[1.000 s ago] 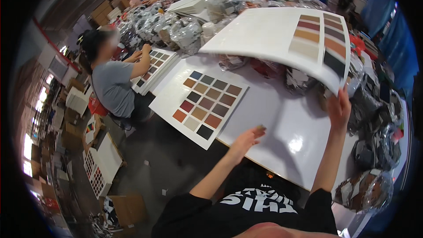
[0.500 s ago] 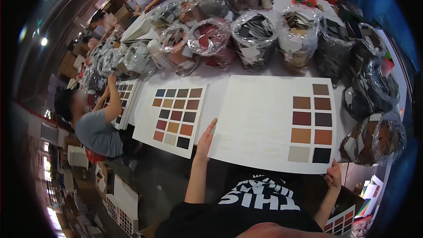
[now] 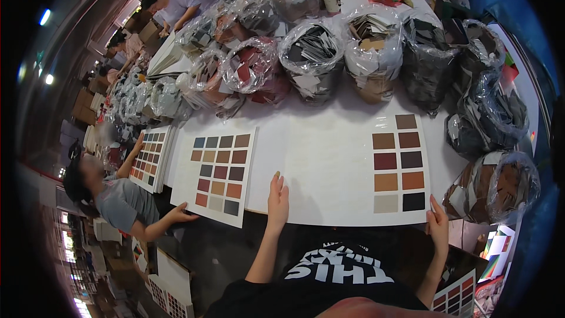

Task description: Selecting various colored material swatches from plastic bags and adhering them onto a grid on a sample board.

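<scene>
Lying nearest: white swatch board (image 3: 332,171), flat on the table (image 3: 268,162), long axis left to right.
Left hand (image 3: 278,203): unclenched, fingers extended, just beside its left edge.
Right hand (image 3: 437,222): at its near right corner; grip cannot be told.
Second board (image 3: 215,175): farther left.
Plastic bags (image 3: 312,76): beyond far edge.

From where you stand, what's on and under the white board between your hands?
On the white board, nine colour swatches fill two columns near its right edge. The white table shows at its left; whatever lies directly underneath is covered.
</scene>
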Action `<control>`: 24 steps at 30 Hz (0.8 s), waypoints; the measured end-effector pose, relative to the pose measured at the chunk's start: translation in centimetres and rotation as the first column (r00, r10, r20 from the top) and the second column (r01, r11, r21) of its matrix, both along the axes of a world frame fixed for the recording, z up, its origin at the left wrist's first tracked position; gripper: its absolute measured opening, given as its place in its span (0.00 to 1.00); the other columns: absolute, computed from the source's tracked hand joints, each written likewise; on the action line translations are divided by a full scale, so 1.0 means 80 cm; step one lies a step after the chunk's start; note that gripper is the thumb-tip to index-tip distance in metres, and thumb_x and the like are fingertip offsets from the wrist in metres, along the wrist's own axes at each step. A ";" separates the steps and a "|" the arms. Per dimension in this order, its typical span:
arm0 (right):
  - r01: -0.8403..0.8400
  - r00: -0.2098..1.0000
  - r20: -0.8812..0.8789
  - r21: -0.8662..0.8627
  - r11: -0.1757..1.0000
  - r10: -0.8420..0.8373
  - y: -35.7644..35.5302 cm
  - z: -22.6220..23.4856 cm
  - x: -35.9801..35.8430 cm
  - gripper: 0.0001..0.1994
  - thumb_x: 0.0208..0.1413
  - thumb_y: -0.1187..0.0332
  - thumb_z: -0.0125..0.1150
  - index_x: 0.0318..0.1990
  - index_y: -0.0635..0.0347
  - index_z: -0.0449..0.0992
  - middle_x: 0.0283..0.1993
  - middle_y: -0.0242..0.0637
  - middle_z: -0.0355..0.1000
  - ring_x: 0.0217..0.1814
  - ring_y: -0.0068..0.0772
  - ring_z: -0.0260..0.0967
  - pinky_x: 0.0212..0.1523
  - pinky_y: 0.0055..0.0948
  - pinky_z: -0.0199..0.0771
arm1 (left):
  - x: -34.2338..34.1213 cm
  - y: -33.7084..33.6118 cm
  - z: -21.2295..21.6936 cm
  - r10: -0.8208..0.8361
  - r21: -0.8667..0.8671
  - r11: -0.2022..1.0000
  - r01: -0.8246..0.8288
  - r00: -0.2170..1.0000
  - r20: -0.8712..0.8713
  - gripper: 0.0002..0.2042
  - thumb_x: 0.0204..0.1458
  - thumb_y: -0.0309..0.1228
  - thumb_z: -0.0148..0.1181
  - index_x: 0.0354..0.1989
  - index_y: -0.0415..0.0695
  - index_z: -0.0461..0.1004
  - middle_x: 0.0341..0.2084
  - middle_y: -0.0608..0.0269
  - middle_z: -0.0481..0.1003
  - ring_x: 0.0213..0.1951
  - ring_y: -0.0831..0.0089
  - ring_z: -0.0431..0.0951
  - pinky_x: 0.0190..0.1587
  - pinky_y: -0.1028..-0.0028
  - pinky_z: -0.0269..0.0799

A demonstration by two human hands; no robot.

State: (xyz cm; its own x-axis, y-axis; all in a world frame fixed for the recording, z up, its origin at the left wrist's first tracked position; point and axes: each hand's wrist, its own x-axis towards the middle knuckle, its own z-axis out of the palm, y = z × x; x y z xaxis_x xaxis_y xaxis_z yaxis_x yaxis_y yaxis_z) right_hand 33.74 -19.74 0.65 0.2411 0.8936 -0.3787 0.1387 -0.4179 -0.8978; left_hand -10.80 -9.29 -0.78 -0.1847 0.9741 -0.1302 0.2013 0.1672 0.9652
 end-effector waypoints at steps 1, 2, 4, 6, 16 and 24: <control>0.001 1.000 0.001 0.001 1.000 -0.001 0.003 0.001 0.000 0.23 0.61 0.73 0.49 0.65 0.52 0.62 0.23 0.28 0.65 0.17 0.13 0.56 0.19 0.15 0.60 | 0.002 0.001 0.002 -0.007 0.001 1.000 0.007 0.998 -0.070 0.25 0.62 0.29 0.43 0.67 0.40 0.48 0.63 0.43 0.57 0.60 0.69 0.62 0.60 0.75 0.55; -0.025 0.992 0.123 0.009 1.000 0.024 0.005 0.001 0.000 0.23 0.62 0.73 0.48 0.65 0.52 0.63 0.23 0.29 0.65 0.18 0.14 0.56 0.20 0.17 0.61 | 0.002 0.003 0.002 -0.007 0.003 1.000 0.007 0.998 -0.069 0.25 0.62 0.29 0.43 0.67 0.40 0.48 0.63 0.43 0.57 0.60 0.69 0.62 0.60 0.75 0.55; -0.056 0.968 0.247 0.016 0.998 0.051 0.007 0.001 0.003 0.22 0.62 0.73 0.48 0.65 0.52 0.63 0.23 0.30 0.65 0.18 0.16 0.57 0.20 0.18 0.61 | 0.000 0.004 0.002 -0.032 -0.008 0.999 0.031 0.991 -0.128 0.25 0.60 0.28 0.46 0.65 0.36 0.52 0.62 0.42 0.59 0.65 0.59 0.59 0.63 0.68 0.56; 0.013 0.981 0.194 -0.027 1.000 -0.007 0.008 0.002 0.007 0.22 0.62 0.74 0.47 0.63 0.51 0.65 0.23 0.34 0.66 0.18 0.18 0.59 0.22 0.22 0.63 | -0.001 0.003 0.004 -0.041 -0.025 0.999 0.038 0.988 -0.148 0.25 0.60 0.27 0.47 0.65 0.37 0.53 0.61 0.43 0.59 0.63 0.59 0.61 0.62 0.68 0.57; -0.098 0.835 0.500 -0.279 0.955 0.231 0.021 0.042 -0.001 0.28 0.61 0.74 0.49 0.69 0.48 0.52 0.26 0.46 0.70 0.20 0.29 0.66 0.26 0.30 0.69 | -0.003 0.004 -0.003 -0.019 0.160 0.984 0.077 0.942 -0.335 0.18 0.55 0.27 0.54 0.54 0.35 0.67 0.54 0.51 0.70 0.53 0.55 0.70 0.56 0.64 0.64; -0.071 0.465 0.854 -0.229 0.971 0.235 0.103 0.104 -0.047 0.20 0.56 0.66 0.58 0.58 0.53 0.68 0.26 0.50 0.73 0.28 0.51 0.73 0.32 0.43 0.70 | -0.092 0.139 0.060 0.228 0.435 0.892 0.121 0.711 -0.665 0.18 0.54 0.27 0.55 0.54 0.43 0.70 0.46 0.53 0.74 0.50 0.55 0.72 0.55 0.63 0.63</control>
